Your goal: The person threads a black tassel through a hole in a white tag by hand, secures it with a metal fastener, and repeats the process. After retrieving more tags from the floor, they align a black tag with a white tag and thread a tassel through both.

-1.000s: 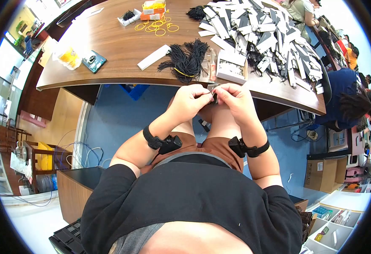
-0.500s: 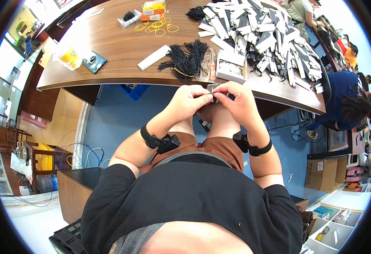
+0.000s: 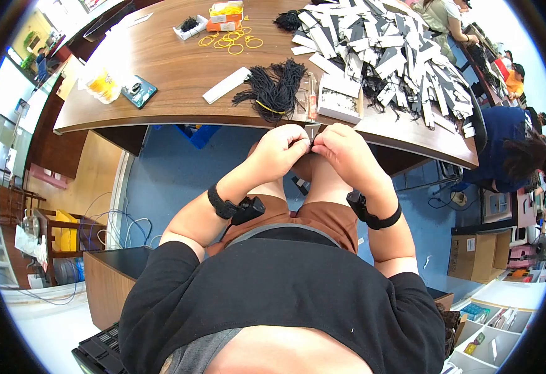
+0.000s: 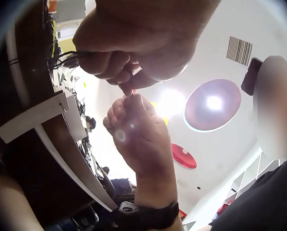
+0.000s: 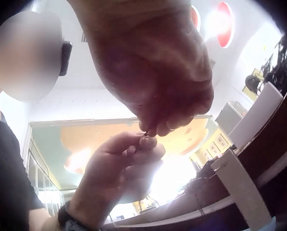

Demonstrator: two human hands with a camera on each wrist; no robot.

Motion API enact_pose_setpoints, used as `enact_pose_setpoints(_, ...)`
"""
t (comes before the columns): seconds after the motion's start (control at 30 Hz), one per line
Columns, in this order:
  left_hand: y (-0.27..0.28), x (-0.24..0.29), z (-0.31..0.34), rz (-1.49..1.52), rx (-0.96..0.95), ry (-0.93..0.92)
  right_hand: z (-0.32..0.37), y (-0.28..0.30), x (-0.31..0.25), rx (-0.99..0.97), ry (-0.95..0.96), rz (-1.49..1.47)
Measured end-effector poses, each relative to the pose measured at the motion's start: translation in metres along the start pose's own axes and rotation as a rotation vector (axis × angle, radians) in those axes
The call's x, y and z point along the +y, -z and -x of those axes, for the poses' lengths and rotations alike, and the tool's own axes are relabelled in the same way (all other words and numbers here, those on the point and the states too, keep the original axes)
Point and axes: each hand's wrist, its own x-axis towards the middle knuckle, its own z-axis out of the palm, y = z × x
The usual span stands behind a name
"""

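Before the table edge, my left hand (image 3: 280, 149) and right hand (image 3: 346, 153) meet fingertip to fingertip. Thumb and fingers of the left hand pinch a thin black cord (image 4: 66, 55), a loop of which trails out past the knuckles in the left wrist view. A small dark end of cord (image 5: 147, 133) shows between both hands' fingertips in the right wrist view, the right hand pinching it; the rest is hidden by fingers. Close beyond the hands, a flat pale tag (image 4: 33, 119) with a small slot near one end juts out at the table edge.
A bundle of black cords (image 3: 273, 87) tied with a yellow band lies on the table (image 3: 173, 81), near a white strip (image 3: 226, 85). Right of it stand an open box of small pieces (image 3: 341, 106) and a big heap of tags (image 3: 385, 50). A phone (image 3: 139, 91) lies left.
The right hand has turned inward, its fingers curling more, and its fingertips have come together with the left hand's. The left hand has barely moved.
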Motion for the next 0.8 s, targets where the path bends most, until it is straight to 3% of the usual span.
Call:
enact_pose_setpoints(0.1,0.001,-0.001,0.001,0.089,-0.090,0.094,0.003,0.001,0.006,0.010,0.030,0.027)
enact_pose_setpoints(0.2,0.002,-0.001,0.000,0.127,-0.045,0.051,0.005,0.003,0.010,0.109,-0.029,-0.011)
enact_pose_setpoints(0.4,0.006,-0.008,-0.003,0.125,-0.012,0.146,0.009,-0.002,0.008,0.197,-0.041,0.003)
enact_pose_setpoints(0.5,0.005,-0.007,-0.005,0.551,-0.051,0.437,0.010,-0.006,0.005,0.275,0.017,0.120)
enact_pose_setpoints(0.6,-0.001,-0.014,-0.005,0.980,-0.024,0.560,0.015,-0.011,0.002,0.292,0.037,0.183)
enact_pose_setpoints(0.7,0.000,-0.012,-0.007,1.200,-0.066,0.654,0.018,-0.016,-0.001,0.261,0.034,0.220)
enact_pose_setpoints(0.8,0.000,-0.008,-0.007,1.138,-0.104,0.666,0.018,-0.021,-0.007,0.209,0.018,0.282)
